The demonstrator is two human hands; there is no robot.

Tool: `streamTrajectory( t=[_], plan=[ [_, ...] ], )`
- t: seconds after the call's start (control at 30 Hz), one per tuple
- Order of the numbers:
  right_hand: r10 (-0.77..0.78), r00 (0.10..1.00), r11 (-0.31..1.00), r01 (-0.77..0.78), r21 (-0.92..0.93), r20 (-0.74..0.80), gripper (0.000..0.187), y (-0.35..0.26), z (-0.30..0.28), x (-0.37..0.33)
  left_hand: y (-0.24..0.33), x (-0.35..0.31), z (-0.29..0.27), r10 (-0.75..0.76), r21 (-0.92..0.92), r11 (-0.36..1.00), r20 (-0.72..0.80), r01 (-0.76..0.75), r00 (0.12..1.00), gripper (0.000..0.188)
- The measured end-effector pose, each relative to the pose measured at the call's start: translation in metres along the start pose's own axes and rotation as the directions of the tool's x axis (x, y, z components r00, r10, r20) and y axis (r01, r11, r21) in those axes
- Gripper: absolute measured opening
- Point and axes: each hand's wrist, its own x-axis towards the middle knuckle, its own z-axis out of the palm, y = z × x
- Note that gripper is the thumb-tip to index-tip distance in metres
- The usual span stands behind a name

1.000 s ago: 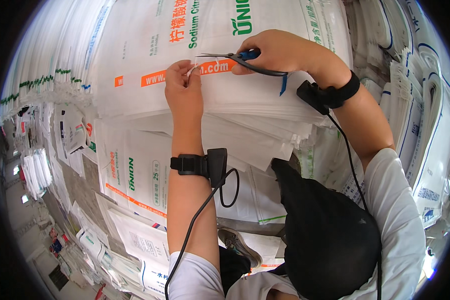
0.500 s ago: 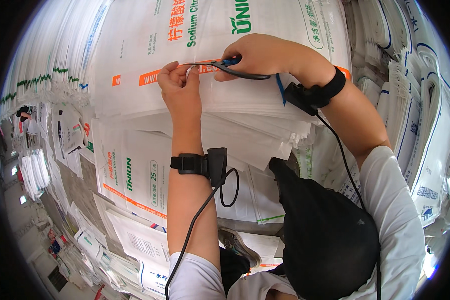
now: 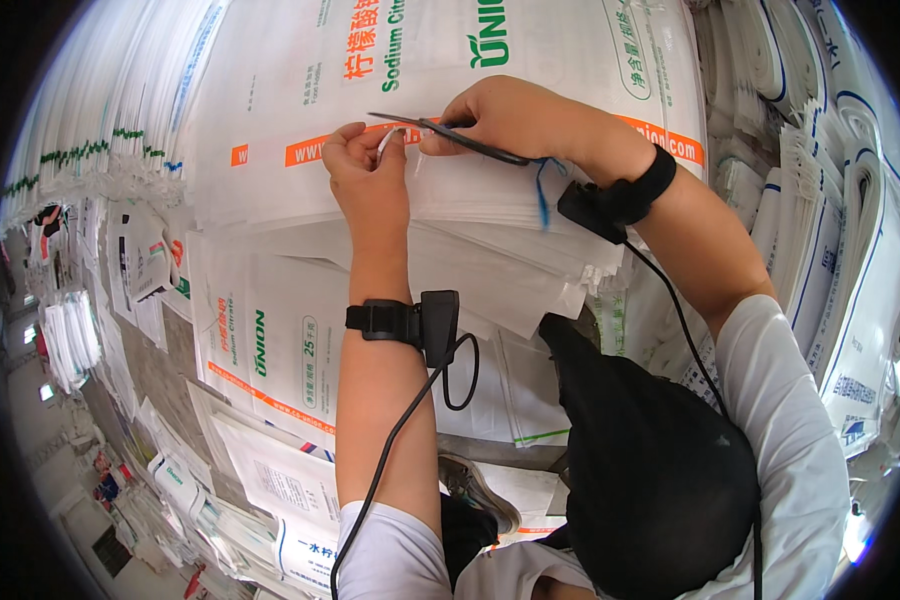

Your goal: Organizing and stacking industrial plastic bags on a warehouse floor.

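My left hand point(image 3: 372, 178) is closed, thumb and fingers pinching a small white scrap or thread point(image 3: 385, 143) over the top of a stack of white printed sacks point(image 3: 260, 195). Just to its right, my right hand point(image 3: 520, 115) grips a pair of dark-handled scissors point(image 3: 492, 151). Their thin blades point left, slightly above my left fingertips. From the handle hangs a blue strip point(image 3: 542, 190). An orange printed band point(image 3: 305, 153) crosses the top sack beneath both hands. My right fingers are partly hidden behind the hand and handle.
Bundles of folded white sacks point(image 3: 835, 270) rise on the right, and another tall stack point(image 3: 120, 90) fills the upper left. Below the near edge lie more sacks point(image 3: 280, 350). Wristbands with black cables point(image 3: 395, 430) trail from both my forearms.
The scissors have tilted, their tips lifting away from my left fingertips. The blue strip has swung, and both hands have shifted slightly. My left hand still pinches the white piece.
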Motion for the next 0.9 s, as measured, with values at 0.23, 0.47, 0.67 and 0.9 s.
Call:
streamTrajectory(
  t=[0.23,0.47,0.67,0.9],
  plan=[
    [-0.341,0.911,0.930,0.363,0.057,-0.234,0.043,0.000,0.034,-0.049,0.021,-0.026,-0.034,-0.110,-0.152,0.983,-0.027,0.105,0.994,0.040],
    [-0.360,0.781,0.923,0.378,0.071,0.511,0.043,-0.003,0.101,-0.126,0.043,-0.108,-0.159,-0.409,0.307,0.883,0.134,0.354,0.903,0.022],
    [-0.302,0.555,0.894,0.446,0.028,0.775,0.040,0.046,0.212,-0.145,0.045,-0.193,-0.218,-0.654,0.555,0.715,0.315,0.425,0.688,0.024],
    [-0.345,0.470,0.662,0.735,-0.144,0.812,0.032,0.094,0.255,-0.155,0.157,-0.258,-0.177,-0.537,0.709,0.651,0.683,-0.273,0.494,0.036]
  ],
)
